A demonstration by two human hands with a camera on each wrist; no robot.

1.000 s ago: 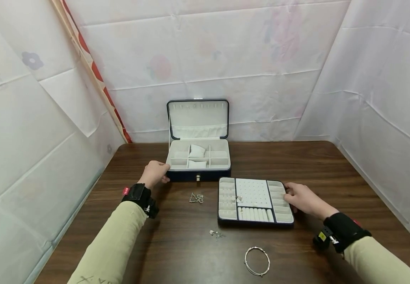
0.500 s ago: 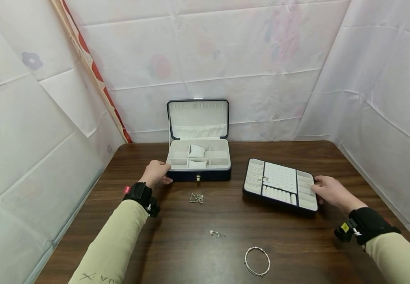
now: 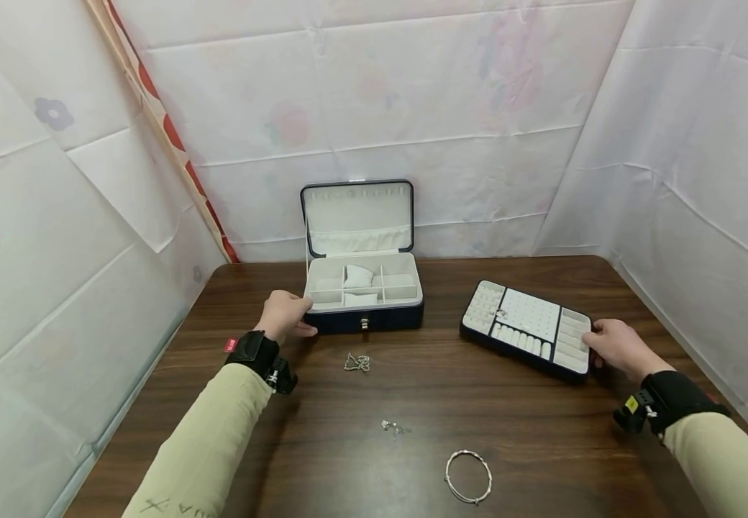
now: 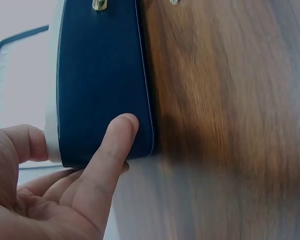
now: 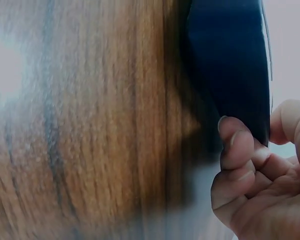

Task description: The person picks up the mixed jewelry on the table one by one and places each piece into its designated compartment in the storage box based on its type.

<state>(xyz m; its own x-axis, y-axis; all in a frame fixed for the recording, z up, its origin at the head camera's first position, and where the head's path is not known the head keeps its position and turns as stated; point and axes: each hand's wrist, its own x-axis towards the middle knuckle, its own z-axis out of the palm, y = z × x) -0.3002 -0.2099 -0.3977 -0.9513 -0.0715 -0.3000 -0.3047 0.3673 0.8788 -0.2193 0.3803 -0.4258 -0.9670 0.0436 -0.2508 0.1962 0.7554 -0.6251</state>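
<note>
My left hand [image 3: 285, 316] grips the front left corner of a navy jewelry box [image 3: 392, 319]. In the left wrist view, the thumb lies at its pale rim and a finger [image 4: 115, 140] along its dark front face. The lid [image 3: 359, 216] stands up; two small white cushions [image 3: 358, 276] sit in the middle compartments. At the right, my right hand [image 3: 621, 349] holds the right end of a navy jewelry tray [image 3: 529, 313], which lies at a slant. In the right wrist view, curled fingers [image 5: 237, 150] reach under the tray's dark edge, with the thumb on the other side.
A silver chain [image 3: 357, 362] lies before the box on the brown wooden table [image 3: 322, 446]. Nearer me are some small silver jewelry pieces [image 3: 393, 427] and a silver bangle [image 3: 468, 477]. A pale cloth [image 3: 464, 180] hangs behind the table and at both sides.
My right hand has carried the tray rightward and back, away from the box, turning it to a slant. The left hand has stayed at the box's corner; the box has turned very slightly.
</note>
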